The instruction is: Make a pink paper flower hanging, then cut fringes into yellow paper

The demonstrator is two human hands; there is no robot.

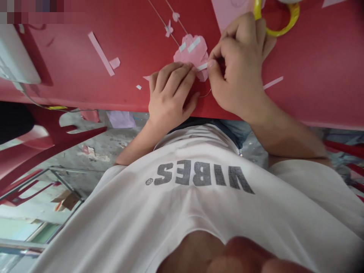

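Observation:
A pink paper flower lies on the red table, with short white tape strips stuck on its upper part. My left hand rests palm down at the flower's lower left edge, fingers laid out over it and thumb apart. Between the thumb and index finger of my right hand is the end of another white tape strip, which lies across the flower's lower right. A thin string curves out between my hands. Two more strings run up from the flower, carrying small pink paper pieces.
A yellow ring, probably a tape roll, lies beyond my right hand. Pink paper strips and scraps are scattered on the red table. At the far left stands a white device with a cable. A red chair is below the table edge.

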